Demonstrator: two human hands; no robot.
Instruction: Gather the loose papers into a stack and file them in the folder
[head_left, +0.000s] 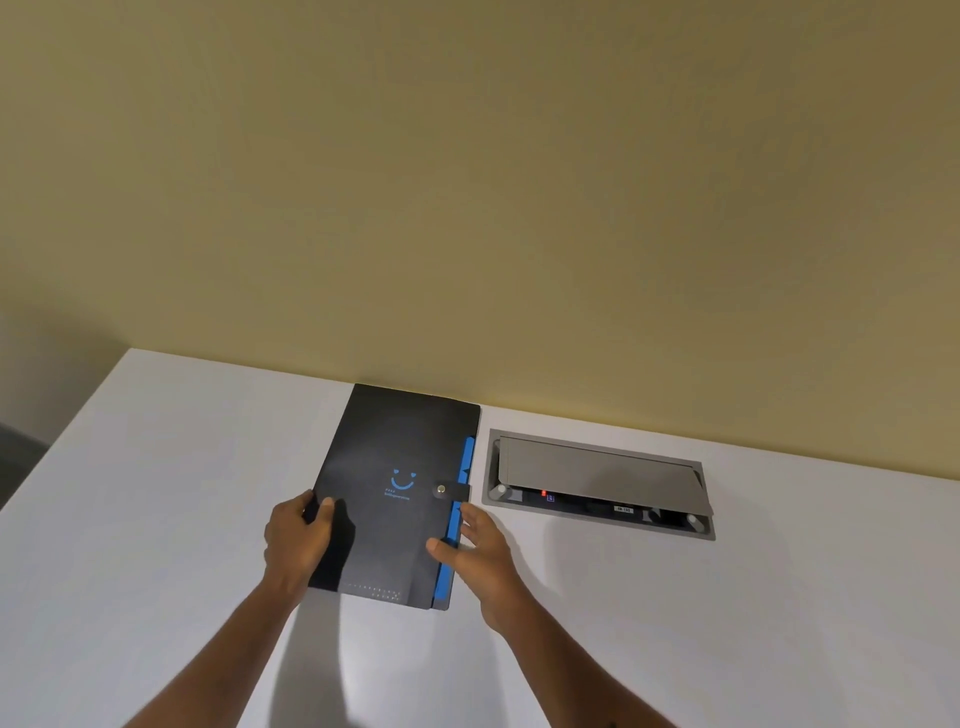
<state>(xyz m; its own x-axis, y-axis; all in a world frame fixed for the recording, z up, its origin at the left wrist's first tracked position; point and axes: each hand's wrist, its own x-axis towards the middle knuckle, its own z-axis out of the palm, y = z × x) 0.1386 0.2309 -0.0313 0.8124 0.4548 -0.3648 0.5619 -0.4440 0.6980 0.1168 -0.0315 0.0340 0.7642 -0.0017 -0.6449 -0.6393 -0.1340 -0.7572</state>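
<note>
Edges: your white table (156, 519) ends at the wall along 12 o'clock, and its left edge runs off toward 9 o'clock.
Open room: bare tabletop spreads wide at 9 o'clock of the folder and toward you at 6 o'clock; at 3 o'clock the way is narrower.
Folder: the black folder (395, 467) lies flat and closed in front of you, its far end near the wall, a snap strap (451, 489) fastened over its right edge, blue tabs (457, 519) showing along that side.
Left hand: your left hand (293, 545) grips the folder's left edge, thumb on the cover, fingers curled underneath.
Right hand: your right hand (480, 545) is spread flat, holding nothing, thumb tip on the cover and fingers against the blue tabs.
Cable box: a grey recessed cable box (597, 483) sits just beside the folder at 3 o'clock, its lid half raised.
Room: a plain yellow-beige wall (467, 182) fills everything beyond the table.
</note>
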